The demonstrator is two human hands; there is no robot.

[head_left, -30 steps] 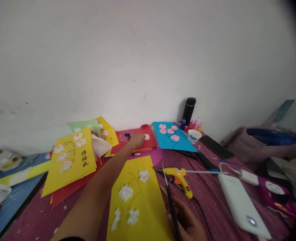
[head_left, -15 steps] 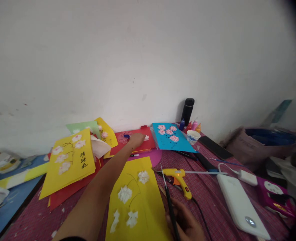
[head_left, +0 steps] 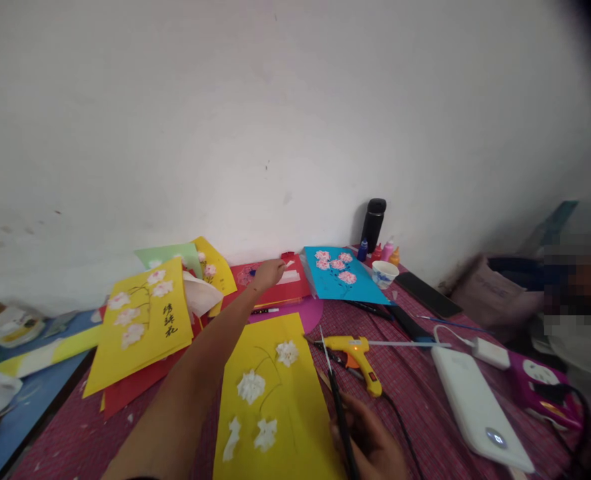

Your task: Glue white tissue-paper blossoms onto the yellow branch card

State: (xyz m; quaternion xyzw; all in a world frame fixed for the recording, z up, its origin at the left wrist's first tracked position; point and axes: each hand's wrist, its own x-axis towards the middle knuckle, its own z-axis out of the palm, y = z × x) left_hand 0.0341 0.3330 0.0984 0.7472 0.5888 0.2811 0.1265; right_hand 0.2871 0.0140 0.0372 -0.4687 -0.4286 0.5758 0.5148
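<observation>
My left hand (head_left: 269, 273) reaches over the red sheet (head_left: 230, 291) at the back, its fingers pinched on a small white paper piece (head_left: 289, 265). Another white paper strip (head_left: 289, 276) lies on that sheet beside the hand. Lower right, my right hand (head_left: 368, 440) is closed around slim black tweezers (head_left: 339, 407) with a thin silver tip pointing up and away. Left of it lies a yellow sheet (head_left: 295, 427) with drawn stems and several crumpled white paper flowers (head_left: 251, 387). The tweezers' tip is just off this sheet's right edge.
A yellow glue gun (head_left: 353, 348) lies right of the yellow sheet, its cord running toward me. Further right are a white power bank (head_left: 480, 407) and a magenta power strip (head_left: 545, 393). A blue picture (head_left: 365, 289), a small bowl (head_left: 385, 273) and a black bottle (head_left: 373, 225) stand behind.
My left hand has lifted slightly up and back, with a white paper piece now showing at its fingertips and the strip beneath uncovered. My right hand keeps its hold on the tweezers.
</observation>
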